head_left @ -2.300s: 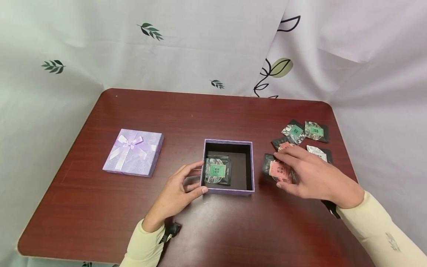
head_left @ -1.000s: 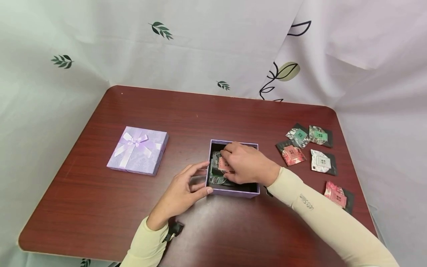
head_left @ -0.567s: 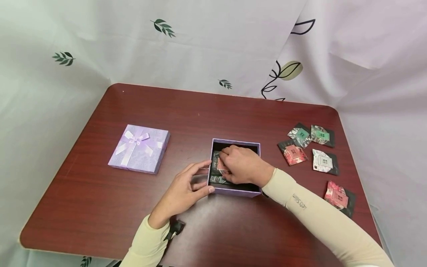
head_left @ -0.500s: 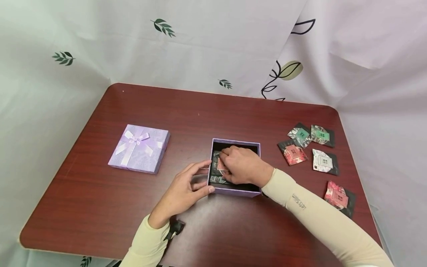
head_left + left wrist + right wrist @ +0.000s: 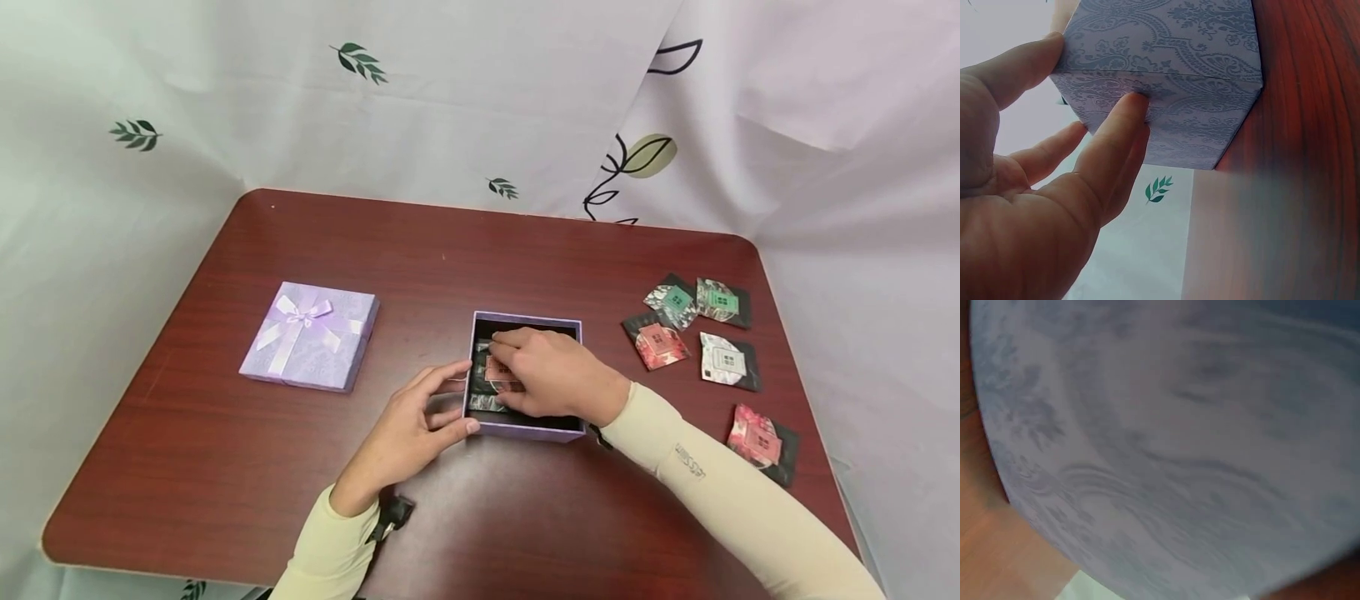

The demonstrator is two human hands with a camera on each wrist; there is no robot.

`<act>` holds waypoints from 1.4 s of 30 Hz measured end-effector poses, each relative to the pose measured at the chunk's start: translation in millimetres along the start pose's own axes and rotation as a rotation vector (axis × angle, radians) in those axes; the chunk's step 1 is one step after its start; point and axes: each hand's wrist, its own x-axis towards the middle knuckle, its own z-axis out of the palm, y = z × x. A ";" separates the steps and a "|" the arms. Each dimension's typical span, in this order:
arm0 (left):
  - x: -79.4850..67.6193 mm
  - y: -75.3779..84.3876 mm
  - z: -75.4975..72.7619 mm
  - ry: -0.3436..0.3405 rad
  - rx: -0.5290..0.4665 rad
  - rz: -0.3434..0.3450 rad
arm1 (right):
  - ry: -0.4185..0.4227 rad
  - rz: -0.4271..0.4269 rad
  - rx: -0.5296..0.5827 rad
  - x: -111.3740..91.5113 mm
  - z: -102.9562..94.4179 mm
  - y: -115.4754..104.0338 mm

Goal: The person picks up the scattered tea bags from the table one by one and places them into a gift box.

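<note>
A lidless purple patterned box (image 5: 528,433) with a dark inside stands on the table. My left hand (image 5: 408,433) rests against its left side, thumb at the near left corner. In the left wrist view the fingers of my left hand (image 5: 1094,162) touch the box wall (image 5: 1200,109) with fairly straight tips. My right hand (image 5: 555,371) reaches into the box, fingers and thumb spread over a black sachet with a red label (image 5: 498,371). Part of another sachet (image 5: 487,403) shows beneath it. The right wrist view has only blurred box wall (image 5: 1147,456); the right fingers are hidden there.
A lilac box lid with a ribbon bow (image 5: 307,337) lies to the left. At the right are several sachets: green-labelled (image 5: 722,301), another green-labelled one (image 5: 673,302), red-labelled (image 5: 657,340), white-labelled (image 5: 729,362) and pink-red (image 5: 761,443). White cloth (image 5: 450,100) hangs behind the brown table (image 5: 187,467).
My right hand has carried the red-labelled sachet from the right of the table into the box. Lately its fingers have straightened a little, baring more of the label. My left hand stays at the box.
</note>
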 end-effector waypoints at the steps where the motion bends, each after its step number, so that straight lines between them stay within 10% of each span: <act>1: -0.1 0.3 0.0 0.000 -0.002 -0.003 | 0.012 0.001 0.013 -2.5 -3.5 -0.2; 17: -1.1 2.3 -0.6 0.014 -0.008 -0.031 | 0.080 0.098 0.107 -38.6 -49.1 2.0; 30: -1.7 3.7 1.5 0.017 0.002 -0.024 | 0.238 0.459 0.166 -84.6 -56.7 46.6; 42: -2.9 3.5 2.4 0.022 0.001 -0.025 | 0.167 0.768 0.265 -118.1 -32.8 97.1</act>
